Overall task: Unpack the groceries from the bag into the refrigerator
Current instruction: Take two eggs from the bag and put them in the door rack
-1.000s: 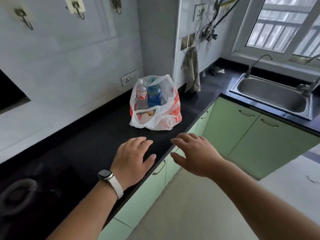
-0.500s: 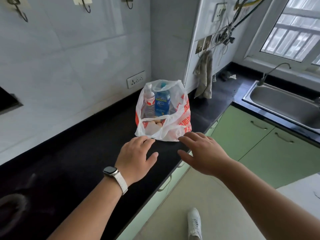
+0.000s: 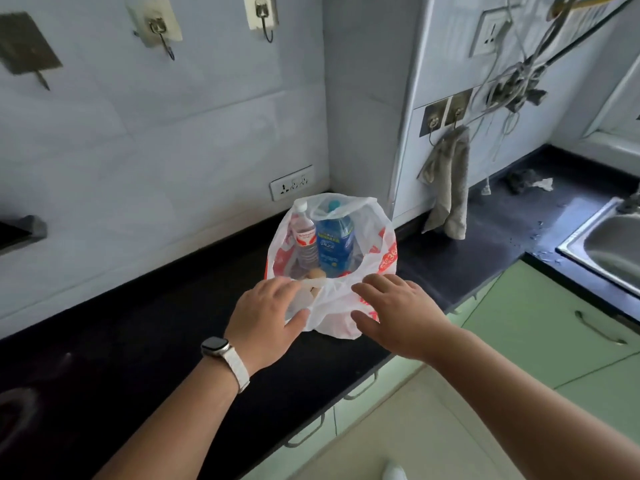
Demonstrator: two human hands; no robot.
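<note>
A white plastic bag [image 3: 375,233] with red print stands open on the black counter [image 3: 173,323]. Inside it stand a clear water bottle [image 3: 305,241] with a red label and a blue bottle [image 3: 334,242]; pale round items, maybe eggs [image 3: 316,274], lie lower down. My left hand [image 3: 268,315], with a white watch on the wrist, reaches the bag's near rim with its fingers spread. My right hand [image 3: 394,311] lies against the bag's front right side, fingers apart. Neither hand has a closed hold on the bag. No refrigerator is in view.
A grey cloth [image 3: 448,188] hangs from a wall hook to the right of the bag. A steel sink [image 3: 602,244] is set in the counter at far right. Green cabinet doors [image 3: 540,327] run below. A wall socket [image 3: 292,182] sits behind the bag.
Both hands have moved forward from the counter's edge and now touch the bag's near side. The view has come closer to the bag.
</note>
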